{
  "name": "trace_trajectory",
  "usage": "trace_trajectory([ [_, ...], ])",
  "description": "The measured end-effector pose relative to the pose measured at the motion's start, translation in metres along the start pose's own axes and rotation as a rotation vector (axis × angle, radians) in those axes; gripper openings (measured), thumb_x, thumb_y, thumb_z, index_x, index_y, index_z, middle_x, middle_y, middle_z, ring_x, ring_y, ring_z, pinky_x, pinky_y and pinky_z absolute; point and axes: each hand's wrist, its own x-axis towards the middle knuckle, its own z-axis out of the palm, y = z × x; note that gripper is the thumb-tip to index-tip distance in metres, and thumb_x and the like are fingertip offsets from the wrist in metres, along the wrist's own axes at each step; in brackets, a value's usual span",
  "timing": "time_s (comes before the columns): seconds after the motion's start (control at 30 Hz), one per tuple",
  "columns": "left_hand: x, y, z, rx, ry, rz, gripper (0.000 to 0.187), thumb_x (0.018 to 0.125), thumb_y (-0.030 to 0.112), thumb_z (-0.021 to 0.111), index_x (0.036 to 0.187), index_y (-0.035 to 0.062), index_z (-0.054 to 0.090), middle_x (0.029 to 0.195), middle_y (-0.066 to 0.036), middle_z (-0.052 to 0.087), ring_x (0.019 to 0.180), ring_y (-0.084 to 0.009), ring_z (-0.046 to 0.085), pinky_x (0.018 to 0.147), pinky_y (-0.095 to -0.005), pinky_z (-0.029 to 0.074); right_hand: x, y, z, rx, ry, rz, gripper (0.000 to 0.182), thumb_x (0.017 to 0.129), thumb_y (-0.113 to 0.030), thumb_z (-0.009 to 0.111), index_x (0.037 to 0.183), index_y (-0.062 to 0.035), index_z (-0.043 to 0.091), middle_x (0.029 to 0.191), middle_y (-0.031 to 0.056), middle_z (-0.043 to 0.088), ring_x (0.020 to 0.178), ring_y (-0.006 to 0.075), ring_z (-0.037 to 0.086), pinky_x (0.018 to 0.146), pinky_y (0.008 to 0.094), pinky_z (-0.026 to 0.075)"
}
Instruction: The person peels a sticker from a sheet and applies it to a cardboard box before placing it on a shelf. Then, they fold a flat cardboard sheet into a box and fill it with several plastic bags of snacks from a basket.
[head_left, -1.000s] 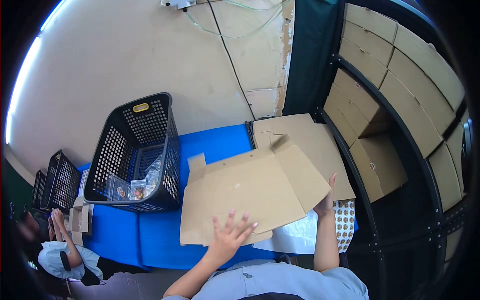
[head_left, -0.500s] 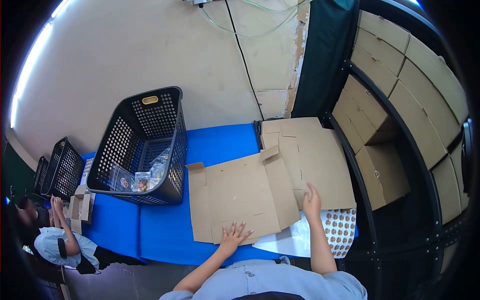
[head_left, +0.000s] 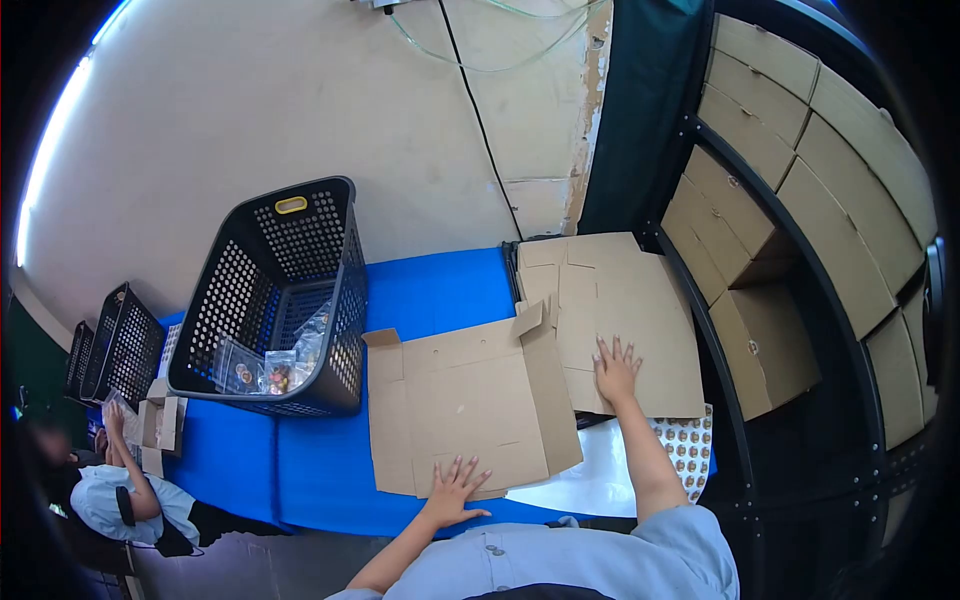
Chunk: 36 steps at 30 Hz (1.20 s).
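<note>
An unfolded cardboard box blank [head_left: 460, 400] lies on the blue table, its side flaps partly raised. My left hand [head_left: 455, 492] rests on its near edge with the fingers spread. To the right, more flat cardboard [head_left: 640, 310] is stacked. My right hand [head_left: 618, 375] lies on that stack, palm down and fingers apart. Beneath the stack's near edge, a sheet of round stickers [head_left: 685, 450] sticks out, partly covered by my right forearm.
A black plastic basket [head_left: 355, 300] holding small clear bags [head_left: 280, 370] stands left of the blank. Closed cardboard boxes [head_left: 765, 350] fill a black rack on the right. At far left a co-worker [head_left: 135, 495] handles something near a small open box [head_left: 163, 425].
My right hand has moved up and left, onto the stacked cardboard. The box blank has shifted slightly left and down, its right side now off the stack's near part.
</note>
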Motion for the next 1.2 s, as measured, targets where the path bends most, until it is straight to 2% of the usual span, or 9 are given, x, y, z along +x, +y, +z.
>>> trace_trajectory([
  [0.07,0.002,-0.001,0.001,-0.007,0.039,-0.041,0.071,0.085,0.059,0.049,0.147,0.0306,0.028,0.155,-0.014,0.014,0.142,-0.0389,0.010,0.105,-0.0691,0.003,0.003,-0.002,-0.002,-0.005,-0.008,-0.003,0.051,0.094,-0.048,0.037,0.143,-0.0318,0.035,0.154,0.0101,0.020,0.140,0.0444,0.008,0.110,0.0626,0.002],
  [0.1,0.005,-0.006,0.006,-0.008,0.037,-0.035,0.071,0.085,0.059,0.049,0.147,0.0306,0.028,0.155,-0.014,0.014,0.142,-0.0389,0.010,0.105,-0.0691,0.003,0.003,-0.006,-0.002,-0.005,-0.018,-0.008,0.052,0.094,-0.049,0.037,0.143,-0.0319,0.035,0.154,0.0103,0.020,0.140,0.0448,0.009,0.110,0.0629,0.002],
  [0.17,0.015,-0.020,0.018,-0.012,0.207,-0.221,0.065,0.089,0.050,0.047,0.146,0.0236,0.031,0.153,-0.018,0.016,0.141,-0.0393,0.012,0.107,-0.0661,0.001,-0.003,-0.013,0.000,-0.010,-0.019,-0.023,0.052,0.093,-0.049,0.038,0.143,-0.0315,0.035,0.153,0.0110,0.021,0.140,0.0456,0.009,0.109,0.0636,0.002],
  [0.27,0.027,-0.037,0.014,-0.077,0.368,-0.398,0.059,0.091,0.041,0.045,0.144,0.0172,0.034,0.151,-0.020,0.021,0.140,-0.0389,0.015,0.109,-0.0636,0.003,-0.021,-0.028,-0.002,-0.022,-0.037,-0.081,0.054,0.093,-0.050,0.040,0.143,-0.0314,0.035,0.153,0.0111,0.022,0.139,0.0466,0.009,0.109,0.0641,0.003],
  [0.53,0.013,-0.050,0.014,-0.098,0.414,-0.396,0.053,0.091,0.032,0.047,0.139,0.0122,0.040,0.147,-0.020,0.028,0.139,-0.0375,0.020,0.111,-0.0590,0.007,-0.034,-0.029,-0.002,0.005,-0.025,-0.263,0.054,0.091,-0.052,0.041,0.141,-0.0296,0.040,0.152,0.0113,0.026,0.138,0.0482,0.012,0.110,0.0613,0.003],
  [0.87,0.008,-0.051,0.013,-0.096,0.440,-0.390,0.050,0.088,0.026,0.049,0.136,0.0106,0.044,0.143,-0.020,0.033,0.137,-0.0372,0.024,0.112,-0.0561,0.011,-0.037,-0.038,-0.002,0.002,-0.046,-0.256,0.055,0.091,-0.054,0.041,0.141,-0.0295,0.040,0.152,0.0082,0.026,0.138,0.0483,0.012,0.111,0.0601,0.003],
  [0.97,0.000,-0.049,0.013,-0.136,0.452,-0.373,0.049,0.087,0.024,0.049,0.134,0.0101,0.046,0.141,-0.020,0.036,0.135,-0.0373,0.026,0.112,-0.0543,0.013,-0.024,-0.023,-0.004,-0.003,-0.056,-0.310,0.056,0.091,-0.055,0.041,0.141,-0.0303,0.039,0.152,0.0069,0.026,0.139,0.0452,0.013,0.112,0.0588,0.004],
  [1.07,0.000,-0.048,0.013,-0.114,0.472,-0.378,0.048,0.086,0.023,0.050,0.132,0.0103,0.048,0.139,-0.019,0.038,0.134,-0.0372,0.028,0.111,-0.0532,0.015,0.000,-0.008,-0.014,-0.019,-0.090,-0.339,0.057,0.090,-0.056,0.042,0.141,-0.0311,0.039,0.152,0.0059,0.026,0.141,0.0369,0.016,0.113,0.0565,0.006],
  [1.2,0.000,-0.049,0.014,-0.094,0.471,-0.384,0.048,0.085,0.022,0.050,0.131,0.0107,0.049,0.139,-0.019,0.039,0.134,-0.0367,0.030,0.111,-0.0529,0.017,0.025,-0.010,-0.011,0.004,-0.085,-0.293,0.057,0.090,-0.057,0.043,0.141,-0.0316,0.039,0.152,0.0064,0.026,0.141,0.0360,0.017,0.113,0.0568,0.007],
])
